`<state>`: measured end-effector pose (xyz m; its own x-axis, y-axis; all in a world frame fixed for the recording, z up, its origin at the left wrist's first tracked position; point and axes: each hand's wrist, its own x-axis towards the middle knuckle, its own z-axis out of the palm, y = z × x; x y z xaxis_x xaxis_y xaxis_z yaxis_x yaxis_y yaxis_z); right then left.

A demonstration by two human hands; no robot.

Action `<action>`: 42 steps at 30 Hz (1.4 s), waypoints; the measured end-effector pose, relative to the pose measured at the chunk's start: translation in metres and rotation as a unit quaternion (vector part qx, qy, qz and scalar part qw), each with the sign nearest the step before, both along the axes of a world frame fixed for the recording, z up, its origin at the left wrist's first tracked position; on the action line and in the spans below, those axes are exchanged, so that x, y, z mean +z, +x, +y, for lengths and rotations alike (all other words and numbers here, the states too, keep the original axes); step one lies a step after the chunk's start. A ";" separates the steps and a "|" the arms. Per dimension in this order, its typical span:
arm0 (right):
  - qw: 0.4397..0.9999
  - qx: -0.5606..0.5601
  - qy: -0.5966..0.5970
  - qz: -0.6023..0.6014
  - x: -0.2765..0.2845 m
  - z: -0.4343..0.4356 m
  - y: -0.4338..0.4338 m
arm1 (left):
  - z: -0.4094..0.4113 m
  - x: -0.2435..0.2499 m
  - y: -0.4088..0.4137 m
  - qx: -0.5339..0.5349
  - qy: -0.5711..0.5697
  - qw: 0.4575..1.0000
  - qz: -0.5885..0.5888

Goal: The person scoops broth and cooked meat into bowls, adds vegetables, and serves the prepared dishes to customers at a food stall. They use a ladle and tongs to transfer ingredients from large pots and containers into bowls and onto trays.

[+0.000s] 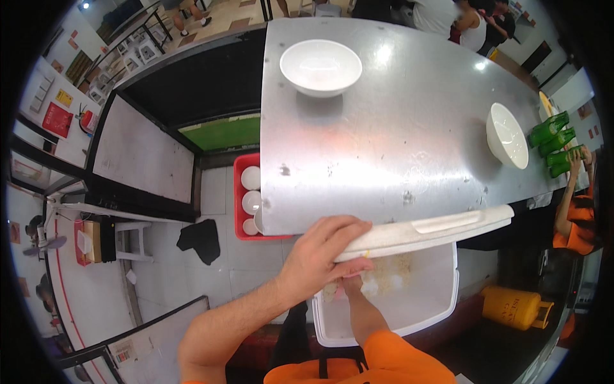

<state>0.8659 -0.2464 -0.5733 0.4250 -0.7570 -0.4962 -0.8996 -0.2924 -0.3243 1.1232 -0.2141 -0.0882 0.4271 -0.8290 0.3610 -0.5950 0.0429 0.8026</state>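
Observation:
My left hand [321, 254] grips the end of a white foam lid [431, 230], holding it tilted up along the edge of a steel table [383, 187]. Below the lid stands a large white tub [431, 312] with pale, grainy food in it, perhaps cooked rice. Into the tub reaches my right hand [352, 284], partly hidden by the lid and my left hand. Something pink [339, 290] shows at its fingers; whether it is a tool's handle cannot be told. Two white bowls rest on the table, one at the far left [321, 67] and another at the right [507, 137].
Green glass bottles [551, 139] stand at the table's right end, where a co-worker's hands [575, 156] touch them. A red crate [240, 211] with white bowls sits at the table's left. On the floor are a yellow gas cylinder [511, 307] and a black cloth [201, 240].

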 end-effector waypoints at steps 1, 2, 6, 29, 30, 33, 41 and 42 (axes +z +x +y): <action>1.000 0.007 -0.007 -0.001 0.000 -0.001 -0.003 | 0.000 -0.001 0.004 -0.022 0.000 1.000 0.012; 1.000 0.020 -0.014 -0.005 0.001 0.001 -0.004 | 0.002 0.002 0.007 -0.034 0.007 0.999 0.015; 0.991 0.098 -0.076 -0.048 -0.008 -0.002 -0.013 | -0.002 -0.001 0.011 -0.037 -0.004 0.999 -0.001; 0.919 0.379 0.048 0.097 0.006 -0.099 -0.014 | -0.001 -0.050 0.004 -0.003 -0.112 0.993 0.049; 0.917 0.384 0.052 0.098 0.005 -0.099 -0.014 | -0.003 -0.052 0.006 0.001 -0.117 0.992 0.044; 0.918 0.378 0.066 0.100 0.008 -0.095 -0.024 | -0.005 -0.051 0.007 -0.006 -0.117 0.993 0.031; 0.919 0.365 0.129 0.078 0.039 -0.115 -0.015 | -0.002 -0.055 0.012 -0.022 -0.124 0.992 0.017; 0.919 0.363 0.134 0.075 0.042 -0.113 -0.019 | -0.003 -0.055 0.010 -0.021 -0.123 0.992 0.017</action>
